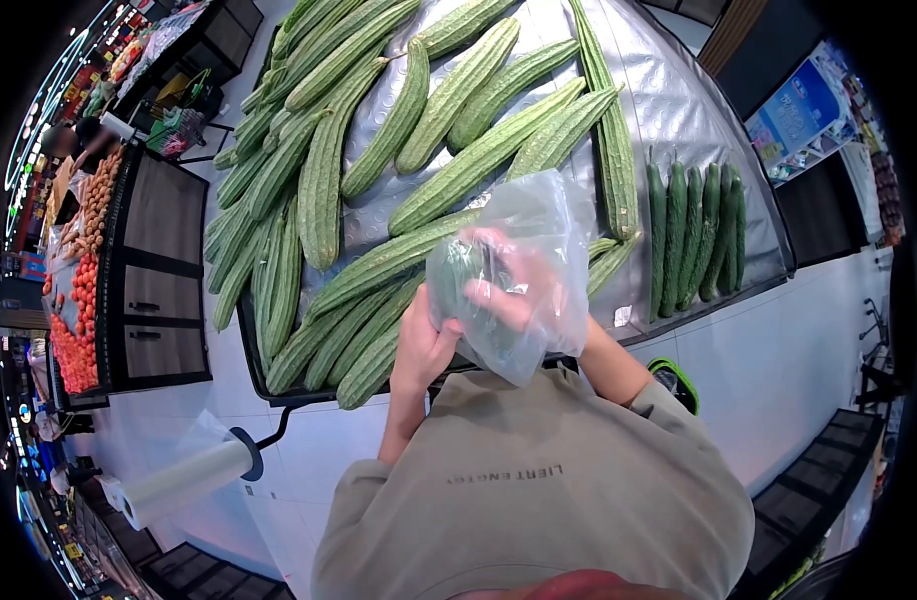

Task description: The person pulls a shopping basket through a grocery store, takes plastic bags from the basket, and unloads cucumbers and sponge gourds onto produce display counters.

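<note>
A clear plastic bag [549, 225] is in front of my chest, over the near edge of the vegetable display. My left hand [424, 340] pinches the bag's left side between thumb and fingers. My right hand [519, 285] shows through the plastic, its thumb and fingers apart and bent toward the left; I cannot tell for sure whether it is inside the bag or behind it. Nothing but plastic shows around it. Just beyond the bag lie long ridged luffa gourds [489, 150], with more luffas [354, 335] close to my left hand.
Dark green cucumbers [694, 235] stand in a row on the right of the silver display mat [669, 90]. A roll of plastic bags [184, 480] sticks out on a holder at the lower left. Tomatoes [74, 330] fill a stand farther left. A blue sign [794, 110] is at right.
</note>
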Tool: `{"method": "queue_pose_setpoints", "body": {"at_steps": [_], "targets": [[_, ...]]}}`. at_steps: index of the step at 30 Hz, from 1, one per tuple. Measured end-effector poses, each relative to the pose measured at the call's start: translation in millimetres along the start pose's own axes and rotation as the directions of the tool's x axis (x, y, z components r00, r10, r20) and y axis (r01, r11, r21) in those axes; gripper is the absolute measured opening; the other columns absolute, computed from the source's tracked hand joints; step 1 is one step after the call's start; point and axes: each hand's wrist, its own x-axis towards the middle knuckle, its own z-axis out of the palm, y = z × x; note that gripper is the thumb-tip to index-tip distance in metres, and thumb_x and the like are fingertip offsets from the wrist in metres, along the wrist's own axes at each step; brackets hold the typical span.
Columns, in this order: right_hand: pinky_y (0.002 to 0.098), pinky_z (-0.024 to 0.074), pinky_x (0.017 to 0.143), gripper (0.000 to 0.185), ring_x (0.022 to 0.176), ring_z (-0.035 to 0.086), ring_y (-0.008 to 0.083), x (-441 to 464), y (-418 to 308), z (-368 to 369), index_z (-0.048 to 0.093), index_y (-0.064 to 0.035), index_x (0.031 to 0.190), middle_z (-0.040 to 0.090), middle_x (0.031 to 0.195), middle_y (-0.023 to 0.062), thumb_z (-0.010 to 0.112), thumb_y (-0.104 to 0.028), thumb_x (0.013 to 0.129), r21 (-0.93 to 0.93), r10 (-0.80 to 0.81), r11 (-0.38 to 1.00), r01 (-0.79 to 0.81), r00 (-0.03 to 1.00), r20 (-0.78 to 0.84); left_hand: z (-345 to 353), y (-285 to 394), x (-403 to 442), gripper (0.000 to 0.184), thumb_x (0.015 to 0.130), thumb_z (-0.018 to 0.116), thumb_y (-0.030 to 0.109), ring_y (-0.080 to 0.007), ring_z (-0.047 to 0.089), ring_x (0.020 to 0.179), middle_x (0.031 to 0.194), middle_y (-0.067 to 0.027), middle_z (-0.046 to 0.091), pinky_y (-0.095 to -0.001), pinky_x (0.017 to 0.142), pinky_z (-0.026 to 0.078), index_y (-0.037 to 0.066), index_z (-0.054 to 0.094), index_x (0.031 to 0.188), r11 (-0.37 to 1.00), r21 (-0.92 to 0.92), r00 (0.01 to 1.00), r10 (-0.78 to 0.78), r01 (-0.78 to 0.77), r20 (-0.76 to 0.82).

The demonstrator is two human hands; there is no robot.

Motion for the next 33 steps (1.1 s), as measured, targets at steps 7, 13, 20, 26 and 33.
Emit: {"method": "queue_pose_setpoints", "body": {"at_steps": [7,13,20,26,33], "targets": [[0.0353,0.0391,0.085,0.046,0.095,0.052,0.0245,-6.0,19.3,3.1,0.050,-0.0007,0.112,0.056,0.102,0.0145,0.061,-0.030,0.078,0.025,0.153,0.987,-0.156,0.984,0.087,12.4,-14.7,3.1,0.042,0.093,0.038,0.035,-0.0373,0.057,0.071,0.079,-0.0202,0.058,-0.0379,0.062,0.044,-0.002,0.054,0.100,0.987,0.147,0.993,0.076,-0.061,-0.094],[0.0321,0.0424,0.083,0.053,0.093,0.055,0.0223,-14.8,29.0,-9.1,0.047,0.0013,0.112,0.058,0.103,0.0145,0.061,-0.038,0.080,-0.249,0.104,0.959,-0.138,0.984,-0.144,-0.7,-17.5,7.4,0.025,0.087,0.046,0.015,-0.0349,0.051,0.054,0.060,-0.0163,0.051,-0.0398,0.049,0.038,-0.001,0.053,0.070,0.879,0.476,0.951,0.177,-0.036,-0.255],[0.0330,0.0439,0.085,0.044,0.099,0.054,0.0229,24.8,-22.5,-67.2,0.044,0.0045,0.112,0.055,0.105,0.0171,0.047,-0.032,0.088,0.629,-0.062,0.743,0.228,0.960,-0.275,-42.2,-38.8,-3.3,0.034,0.091,0.041,0.018,-0.0136,0.035,0.046,0.050,-0.0080,0.037,-0.0314,0.044,0.029,-0.004,0.046,0.066,0.914,0.363,0.824,0.060,0.182,-0.563],[0.0457,0.0405,0.093,0.045,0.101,0.051,0.0350,142.9,-39.2,-151.8,0.042,0.0112,0.107,0.051,0.103,0.0265,0.033,-0.030,0.093,0.866,0.047,0.355,0.353,0.918,-0.393,-57.1,-59.0,-32.8,0.034,0.089,0.041,0.017,-0.0244,0.036,0.040,0.048,-0.0172,0.039,-0.0373,0.042,0.028,-0.006,0.045,0.064,0.902,0.317,0.771,-0.028,0.294,-0.636],[0.0411,0.0489,0.072,0.034,0.073,0.058,0.0260,320.6,36.3,-215.4,0.051,-0.0012,0.083,0.059,0.077,0.0117,0.032,-0.028,0.093,0.827,0.191,0.433,0.358,0.860,-0.473,-52.0,-52.3,-56.6,0.034,0.088,0.042,0.017,-0.0245,0.036,0.040,0.049,-0.0178,0.041,-0.0376,0.042,0.028,-0.005,0.045,0.063,0.920,0.217,0.747,-0.112,0.328,-0.655]]}}
